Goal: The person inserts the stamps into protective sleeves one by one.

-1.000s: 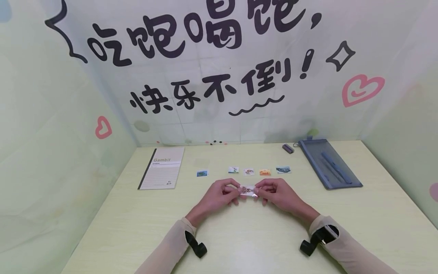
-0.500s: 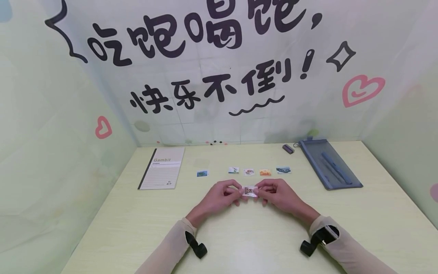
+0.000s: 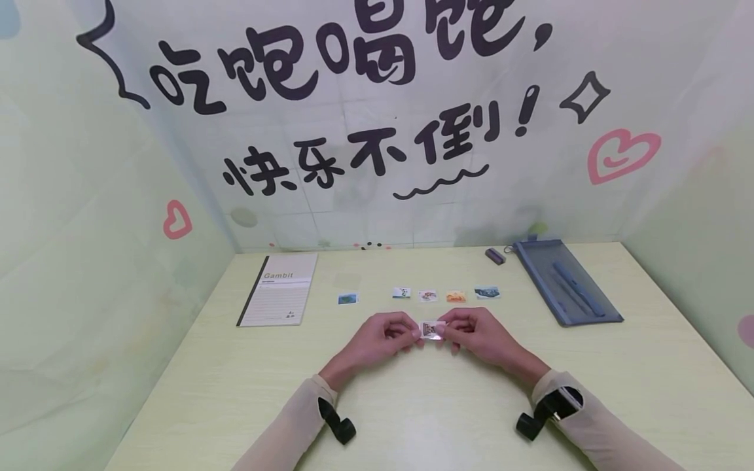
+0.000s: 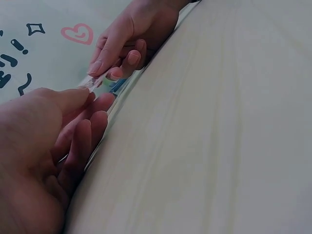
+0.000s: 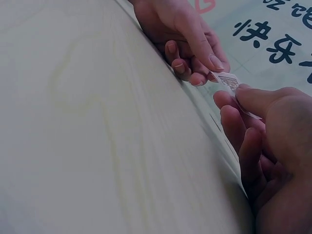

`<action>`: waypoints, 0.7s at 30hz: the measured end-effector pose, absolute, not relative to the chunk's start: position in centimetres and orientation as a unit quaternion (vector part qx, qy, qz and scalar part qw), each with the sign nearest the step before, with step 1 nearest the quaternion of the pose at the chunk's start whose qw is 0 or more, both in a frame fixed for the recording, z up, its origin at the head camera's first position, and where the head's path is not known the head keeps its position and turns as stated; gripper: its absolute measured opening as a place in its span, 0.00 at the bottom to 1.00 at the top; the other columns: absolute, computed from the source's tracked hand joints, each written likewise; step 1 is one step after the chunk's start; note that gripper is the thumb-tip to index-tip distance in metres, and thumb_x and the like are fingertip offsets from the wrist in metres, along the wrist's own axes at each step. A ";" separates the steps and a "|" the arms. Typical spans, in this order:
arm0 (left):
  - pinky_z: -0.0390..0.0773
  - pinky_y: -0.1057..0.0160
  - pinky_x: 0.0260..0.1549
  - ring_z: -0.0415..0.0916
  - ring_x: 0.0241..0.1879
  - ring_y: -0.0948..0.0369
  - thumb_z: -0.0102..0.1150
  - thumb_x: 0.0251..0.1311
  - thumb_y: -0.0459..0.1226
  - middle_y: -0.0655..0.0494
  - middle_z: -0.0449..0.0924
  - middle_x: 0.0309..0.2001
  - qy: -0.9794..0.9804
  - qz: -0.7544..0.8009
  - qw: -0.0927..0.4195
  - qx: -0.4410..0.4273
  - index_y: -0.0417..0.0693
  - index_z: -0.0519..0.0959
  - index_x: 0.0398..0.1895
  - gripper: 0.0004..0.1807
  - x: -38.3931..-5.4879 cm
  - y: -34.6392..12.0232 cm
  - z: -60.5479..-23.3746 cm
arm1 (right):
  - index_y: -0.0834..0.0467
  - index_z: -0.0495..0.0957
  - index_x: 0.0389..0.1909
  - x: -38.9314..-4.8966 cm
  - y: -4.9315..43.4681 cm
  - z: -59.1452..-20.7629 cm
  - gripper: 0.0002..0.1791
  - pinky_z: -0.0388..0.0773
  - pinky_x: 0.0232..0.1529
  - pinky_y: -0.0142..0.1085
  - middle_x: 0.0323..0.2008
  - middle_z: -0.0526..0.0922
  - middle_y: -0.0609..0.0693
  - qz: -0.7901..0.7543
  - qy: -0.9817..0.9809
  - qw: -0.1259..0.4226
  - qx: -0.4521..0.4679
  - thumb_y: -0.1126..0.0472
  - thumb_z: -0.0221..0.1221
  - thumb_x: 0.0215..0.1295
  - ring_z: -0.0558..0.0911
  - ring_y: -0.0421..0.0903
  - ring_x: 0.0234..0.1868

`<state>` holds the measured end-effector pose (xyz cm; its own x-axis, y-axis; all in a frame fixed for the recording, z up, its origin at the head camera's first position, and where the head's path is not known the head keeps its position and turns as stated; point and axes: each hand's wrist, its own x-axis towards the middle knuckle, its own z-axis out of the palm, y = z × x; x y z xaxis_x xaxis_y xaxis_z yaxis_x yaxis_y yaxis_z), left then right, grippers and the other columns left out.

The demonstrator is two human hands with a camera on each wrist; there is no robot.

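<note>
A small white-bordered stamp with a dark picture is held up between both hands, above the table. The left hand pinches its left edge between thumb and fingertips. At the opposite end, the right hand grips it with thumb and index finger. In the right wrist view the stamp slants between the two thumbs, and its surface looks glossy. The left wrist view shows it almost edge-on, mostly covered by fingers. Behind the hands lie several more small stamps, among them a blue-green one and an orange one.
On the left lies a notebook marked "Gambit". A blue mesh pencil pouch with pens inside lies at the right, beside a dark eraser-like block. A faint pale square shows near the blue-green stamp. Lettered cloth walls enclose the table.
The held stamp has shifted slightly right, and the left fingertips have moved right and now cover less of it. The right hand stays nearly in place.
</note>
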<state>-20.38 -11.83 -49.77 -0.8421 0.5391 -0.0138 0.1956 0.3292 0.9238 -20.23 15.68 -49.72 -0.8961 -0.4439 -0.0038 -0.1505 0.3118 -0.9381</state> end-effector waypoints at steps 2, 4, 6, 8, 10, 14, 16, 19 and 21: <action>0.78 0.71 0.32 0.83 0.34 0.64 0.64 0.78 0.48 0.63 0.93 0.41 0.800 0.530 0.158 0.232 0.61 0.88 0.45 0.07 -20.4 -11.8 -49.8 | 0.62 0.86 0.54 -20.2 15.7 -49.7 0.16 0.75 0.33 0.30 0.34 0.92 0.56 -0.556 0.800 0.132 -0.185 0.54 0.68 0.77 0.84 0.42 0.27; 0.78 0.71 0.33 0.82 0.34 0.64 0.62 0.79 0.49 0.62 0.93 0.41 0.801 0.529 0.156 0.233 0.60 0.88 0.45 0.08 -20.4 -11.8 -49.8 | 0.62 0.86 0.54 -20.2 15.7 -49.7 0.16 0.75 0.33 0.30 0.34 0.92 0.56 -0.555 0.800 0.132 -0.184 0.54 0.68 0.76 0.84 0.42 0.27; 0.78 0.71 0.33 0.81 0.33 0.64 0.61 0.80 0.49 0.62 0.93 0.41 0.801 0.529 0.155 0.233 0.59 0.88 0.46 0.09 -20.5 -11.8 -49.8 | 0.62 0.87 0.53 -20.2 15.7 -49.7 0.16 0.75 0.33 0.30 0.35 0.93 0.57 -0.556 0.800 0.131 -0.184 0.54 0.68 0.76 0.84 0.43 0.27; 0.78 0.71 0.33 0.81 0.33 0.65 0.61 0.80 0.49 0.61 0.93 0.40 0.802 0.528 0.155 0.232 0.59 0.88 0.46 0.10 -20.5 -11.8 -49.8 | 0.62 0.86 0.54 -20.2 15.6 -49.7 0.16 0.75 0.33 0.30 0.35 0.93 0.57 -0.558 0.798 0.132 -0.184 0.54 0.68 0.76 0.84 0.43 0.27; 0.78 0.71 0.33 0.81 0.33 0.65 0.61 0.80 0.49 0.62 0.93 0.40 0.802 0.528 0.156 0.232 0.60 0.88 0.45 0.09 -20.5 -11.8 -49.8 | 0.62 0.86 0.54 -20.2 15.6 -49.7 0.16 0.75 0.33 0.30 0.35 0.93 0.57 -0.560 0.797 0.134 -0.184 0.54 0.68 0.76 0.84 0.43 0.27; 0.79 0.70 0.32 0.82 0.34 0.65 0.63 0.78 0.50 0.63 0.93 0.40 0.806 0.525 0.155 0.228 0.62 0.88 0.44 0.08 -20.4 -11.8 -49.8 | 0.61 0.86 0.54 -20.3 15.6 -49.8 0.16 0.77 0.35 0.30 0.34 0.92 0.54 -0.560 0.796 0.137 -0.186 0.53 0.68 0.77 0.84 0.43 0.27; 0.79 0.69 0.32 0.83 0.34 0.65 0.64 0.78 0.50 0.64 0.93 0.40 0.807 0.523 0.153 0.226 0.62 0.89 0.44 0.08 -20.3 -11.8 -49.8 | 0.58 0.87 0.54 -20.3 15.6 -49.9 0.15 0.78 0.37 0.31 0.32 0.92 0.52 -0.558 0.797 0.138 -0.188 0.53 0.68 0.77 0.84 0.43 0.27; 0.80 0.69 0.32 0.83 0.34 0.65 0.64 0.77 0.51 0.65 0.93 0.40 0.811 0.519 0.149 0.228 0.62 0.89 0.44 0.08 -20.3 -11.7 -49.9 | 0.55 0.88 0.53 -20.2 15.6 -49.9 0.13 0.79 0.40 0.31 0.32 0.92 0.50 -0.553 0.799 0.137 -0.193 0.52 0.67 0.77 0.84 0.42 0.27; 0.80 0.69 0.32 0.83 0.34 0.65 0.64 0.77 0.51 0.65 0.93 0.40 0.810 0.519 0.146 0.230 0.62 0.89 0.44 0.08 -20.3 -11.7 -50.0 | 0.54 0.88 0.53 -20.2 15.6 -49.9 0.12 0.78 0.40 0.31 0.32 0.92 0.50 -0.550 0.800 0.137 -0.196 0.51 0.67 0.77 0.83 0.41 0.27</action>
<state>-20.27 -11.67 -49.95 -0.8512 0.5249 0.0014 0.2209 0.3558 0.9081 -20.20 15.62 -49.88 -0.8857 -0.4642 -0.0042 -0.1620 0.3177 -0.9343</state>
